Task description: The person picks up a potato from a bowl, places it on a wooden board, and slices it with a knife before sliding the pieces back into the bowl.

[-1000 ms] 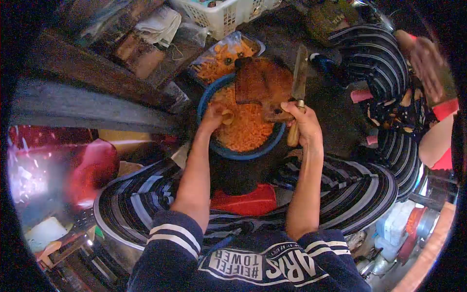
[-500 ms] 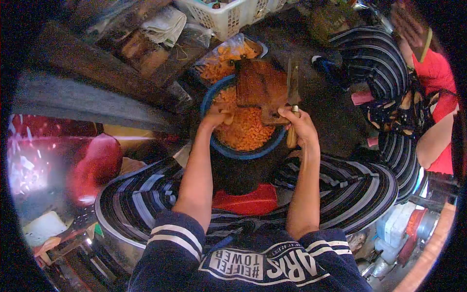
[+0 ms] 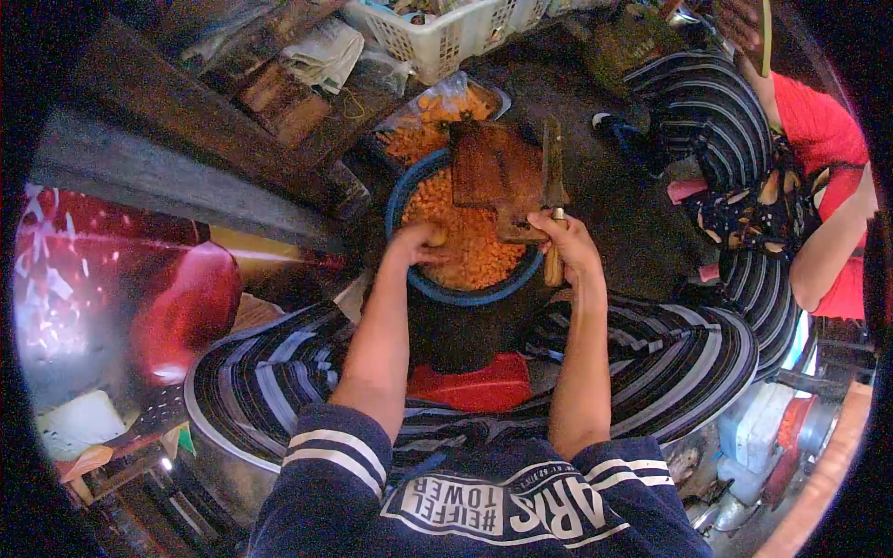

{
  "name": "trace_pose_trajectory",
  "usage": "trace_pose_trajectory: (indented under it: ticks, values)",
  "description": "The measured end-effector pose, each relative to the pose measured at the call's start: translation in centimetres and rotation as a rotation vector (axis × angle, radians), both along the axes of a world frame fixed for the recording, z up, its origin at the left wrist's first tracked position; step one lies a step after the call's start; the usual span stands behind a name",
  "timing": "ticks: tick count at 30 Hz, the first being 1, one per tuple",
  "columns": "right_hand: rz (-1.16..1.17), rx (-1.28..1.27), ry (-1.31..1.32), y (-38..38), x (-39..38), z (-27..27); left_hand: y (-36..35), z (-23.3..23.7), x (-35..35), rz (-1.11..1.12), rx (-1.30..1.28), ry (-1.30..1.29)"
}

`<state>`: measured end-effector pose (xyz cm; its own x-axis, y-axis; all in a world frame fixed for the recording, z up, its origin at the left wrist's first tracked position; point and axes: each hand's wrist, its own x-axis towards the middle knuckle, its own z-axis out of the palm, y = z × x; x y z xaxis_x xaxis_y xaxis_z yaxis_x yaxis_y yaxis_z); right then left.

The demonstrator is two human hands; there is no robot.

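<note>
A: What do we count?

B: One blue tub (image 3: 465, 297), one board (image 3: 498, 167), one knife (image 3: 553, 167), one tray (image 3: 503, 99) and one white basket (image 3: 446, 46). The orange bits (image 3: 479, 265) in the tub are too many for us to number.

A: Where do we find the board?

B: Over the tub's far right part, flat side up, its narrow handle end towards the person. The knife stands along its right edge, blade pointing away.

A: And the hands?

B: The right hand (image 3: 569, 246) is closed round the knife's wooden handle, with its thumb at the board's handle end. The left hand (image 3: 423, 245) is half curled low over the orange bits at the tub's left side. It's blurred, so we can't tell whether it grips one.

A: What surrounds us?

B: A dark floor (image 3: 619, 223) to the right of the tub. The tray, heaped with orange strips partly under plastic, is just beyond the tub, and the basket lies farther back. To the left we see a cloth (image 3: 326, 54) on dark wood. At the right sits another person (image 3: 823, 107) in a red top.
</note>
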<state>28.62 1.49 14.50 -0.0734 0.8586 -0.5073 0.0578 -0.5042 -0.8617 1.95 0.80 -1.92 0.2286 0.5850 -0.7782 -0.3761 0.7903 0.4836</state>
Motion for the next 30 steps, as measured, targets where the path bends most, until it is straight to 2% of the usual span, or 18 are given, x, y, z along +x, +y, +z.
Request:
trace_pose_trajectory:
  ticks: [1,2,3,9,10,12,13,15,16,17,19,21,23,25,27,28,30]
  values:
    - [-0.002,-0.019,-0.005,0.1,0.0,-0.1,-0.1,-0.1,0.3,-0.079,0.117,0.266]
    - [-0.002,-0.017,-0.006,0.1,0.1,-0.3,-0.4,-0.3,1.1,-0.226,0.112,0.411]
    - [-0.005,-0.007,0.016,0.0,0.0,-0.3,-0.5,-0.5,1.6,-0.226,0.114,0.412]
    - [-0.017,0.029,0.025,-0.2,0.4,-0.8,0.2,-4.4,4.3,0.003,0.526,1.409]
    - [-0.011,0.036,0.008,-0.3,0.3,-1.0,0.4,-3.5,3.4,-0.001,0.526,1.411]
    - [0.008,0.015,-0.026,-0.5,0.7,-0.9,1.3,-0.6,0.1,-0.590,0.866,1.352]
    - [0.027,-0.003,-0.065,-0.5,0.8,-0.9,1.4,1.8,-0.4,-0.590,0.865,1.360]
    - [0.057,-0.025,-0.093,-0.9,1.0,-1.0,1.5,6.5,-1.2,-0.149,0.549,0.514]
    - [0.084,-0.048,-0.129,-1.0,1.1,-1.1,1.4,7.3,-1.5,-0.035,0.600,0.415]
    - [0.084,-0.043,-0.128,-1.1,1.3,-2.0,1.3,8.0,-1.3,-0.034,0.605,0.415]
    - [0.205,-0.004,-0.163,-1.6,1.5,-4.0,1.1,9.2,-0.7,0.310,0.619,0.397]
    - [0.235,0.014,-0.170,-2.7,1.0,-5.1,1.2,9.3,-1.1,0.332,0.645,0.441]
    - [0.258,0.000,-0.078,-3.9,-0.1,-6.4,1.0,9.4,-1.4,0.229,0.729,0.543]
    - [0.263,0.019,-0.128,-4.9,-0.9,-6.8,0.7,9.0,-1.4,0.252,0.776,0.515]
    - [0.339,0.071,0.020,-5.3,-1.5,-8.3,0.5,8.8,-1.4,0.271,0.821,0.483]
    - [0.390,-0.036,-0.111,-5.3,-1.7,-8.3,0.4,8.8,-1.4,0.288,0.814,0.456]
    - [0.387,-0.012,-0.148,-5.7,-2.2,-8.9,0.1,9.2,-1.5,0.304,0.810,0.430]
